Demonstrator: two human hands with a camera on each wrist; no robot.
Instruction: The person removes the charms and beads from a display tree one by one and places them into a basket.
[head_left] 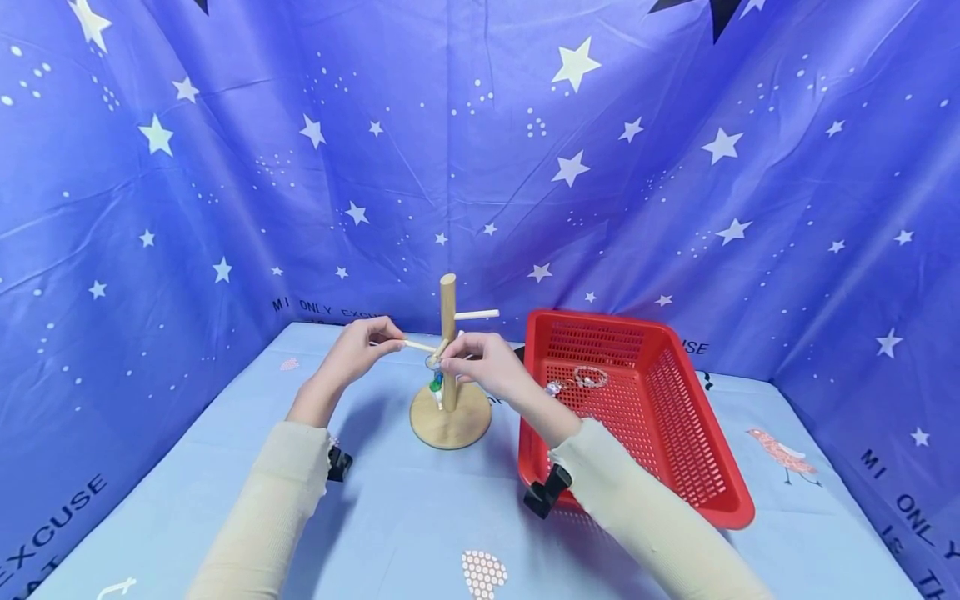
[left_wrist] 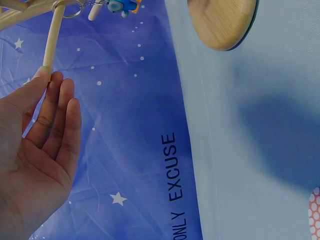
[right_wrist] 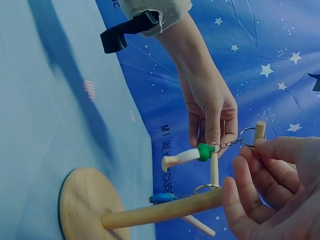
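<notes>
A wooden stand [head_left: 448, 292] with a round base [right_wrist: 82, 205] and several side pegs stands on the table. My left hand [head_left: 358, 350] pinches the outer end of its left peg [left_wrist: 53, 40] between thumb and forefinger. Around that peg, near the post, sits the ring of a keychain with a blue figure [left_wrist: 119, 6]. With thumb and fingertips, my right hand [right_wrist: 272, 182] holds a metal key ring [right_wrist: 246, 131] at the tip of another peg [right_wrist: 260, 129]. From that ring hangs a chain with a green and white figure [right_wrist: 204, 152].
A red perforated basket [head_left: 712, 433] stands right of the stand, under my right forearm. Inside it lie a beaded loop [head_left: 592, 377] and a small charm [head_left: 553, 388]. Behind the table hangs a blue starry cloth [head_left: 480, 167].
</notes>
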